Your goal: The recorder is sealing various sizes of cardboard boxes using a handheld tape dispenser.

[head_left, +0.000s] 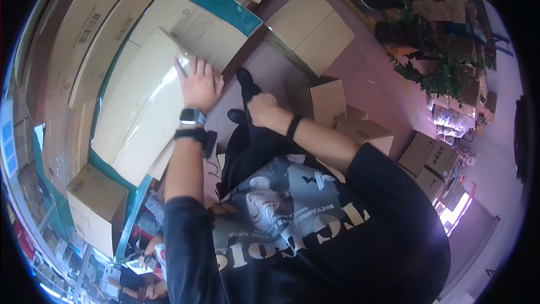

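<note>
My left hand (201,85) lies with spread fingers on the right end of a long closed cardboard box (132,98). A strip of glossy clear tape (147,125) runs along the top of this box, up to my fingers. The box rests on a green-topped table (225,4), against another large carton (208,32). My right hand (262,111) is closed in a fist, apart from the box and above my legs. Its fingers curl out of sight, so whatever it may hold is hidden.
Tall cartons (84,28) stand at the left, with a smaller box (97,208) nearer. A carton (310,29) sits on the floor ahead, and an open box (328,101) stands right of my legs. Potted plants (433,70) line the far right. Other people (152,290) are at lower left.
</note>
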The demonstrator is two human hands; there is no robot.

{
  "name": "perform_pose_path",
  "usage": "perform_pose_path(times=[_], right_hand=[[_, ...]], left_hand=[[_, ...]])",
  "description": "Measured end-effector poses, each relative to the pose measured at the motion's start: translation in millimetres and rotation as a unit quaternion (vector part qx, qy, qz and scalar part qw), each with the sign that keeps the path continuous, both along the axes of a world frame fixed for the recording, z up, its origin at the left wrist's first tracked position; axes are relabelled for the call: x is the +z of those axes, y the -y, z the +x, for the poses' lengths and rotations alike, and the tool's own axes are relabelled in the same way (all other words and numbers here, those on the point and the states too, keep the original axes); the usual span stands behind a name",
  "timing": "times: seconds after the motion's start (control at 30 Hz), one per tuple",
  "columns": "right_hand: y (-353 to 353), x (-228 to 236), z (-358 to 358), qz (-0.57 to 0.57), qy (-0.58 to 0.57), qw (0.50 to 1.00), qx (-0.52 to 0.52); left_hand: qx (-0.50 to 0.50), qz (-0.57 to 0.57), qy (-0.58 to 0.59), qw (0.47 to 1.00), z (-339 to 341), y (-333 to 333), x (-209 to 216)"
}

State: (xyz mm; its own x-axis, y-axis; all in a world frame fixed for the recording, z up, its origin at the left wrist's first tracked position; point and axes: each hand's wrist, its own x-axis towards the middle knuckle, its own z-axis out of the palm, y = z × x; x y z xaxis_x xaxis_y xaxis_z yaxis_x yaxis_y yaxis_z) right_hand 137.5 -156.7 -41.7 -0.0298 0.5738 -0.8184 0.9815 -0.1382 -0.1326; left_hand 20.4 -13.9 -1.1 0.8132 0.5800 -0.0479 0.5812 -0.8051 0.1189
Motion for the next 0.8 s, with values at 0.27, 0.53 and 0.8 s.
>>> perform_pose_path(times=[0.27, 0.53, 0.8], right_hand=[[-33, 1, 128, 0.054, -0.337, 0.774, -0.533], [-278, 17, 39, 0.241, -0.655, 0.453, -0.555], [-290, -9, -6, 0.208, -0.667, 0.417, -0.581]], left_hand=[[0.026, 0.011, 0.019, 0.999, -3, 2, -15], [0.125, -0.260, 0.017, 0.957, -133, 130, 8], [0.703, -0.405, 0.486, 0.323, -218, 50, -9]])
